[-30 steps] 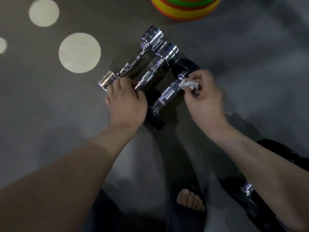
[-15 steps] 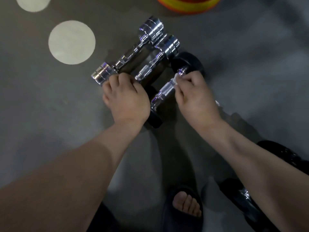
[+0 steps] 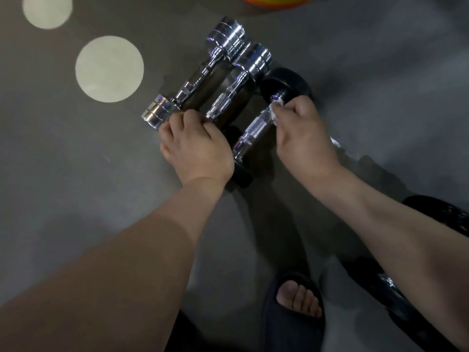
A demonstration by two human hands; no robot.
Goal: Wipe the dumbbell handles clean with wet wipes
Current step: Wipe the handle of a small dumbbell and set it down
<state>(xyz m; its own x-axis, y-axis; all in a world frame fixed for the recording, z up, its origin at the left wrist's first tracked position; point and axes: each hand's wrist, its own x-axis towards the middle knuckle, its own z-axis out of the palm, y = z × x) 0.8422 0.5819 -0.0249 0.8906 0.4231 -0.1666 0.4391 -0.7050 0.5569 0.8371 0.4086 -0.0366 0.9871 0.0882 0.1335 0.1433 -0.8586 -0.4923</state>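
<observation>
Head view: your L hand (image 3: 195, 148) sits just above frame centre, fingers bent together over the near end of the middle chrome dumbbell (image 3: 236, 95), gripping it; that end's hidden under the hand. The outer chrome dumbbell (image 3: 200, 80) lies at its 10 o'clock side, far heads touching. Your R hand (image 3: 304, 130), at 2 o'clock of the L, pinches a white wet wipe (image 3: 275, 111) w/ curled fingers against the knurled handle (image 3: 253, 128) of the black-headed dumbbell (image 3: 286, 82), near its far head. All three lie parallel on the grey floor (image 3: 380, 72), running 7 to 1 o'clock. Two pale circles (image 3: 109, 69) at 10 o'clock; slippered foot (image 3: 297, 301) at 6; another black dumbbell (image 3: 375, 275) at 4, partly behind your R forearm.
</observation>
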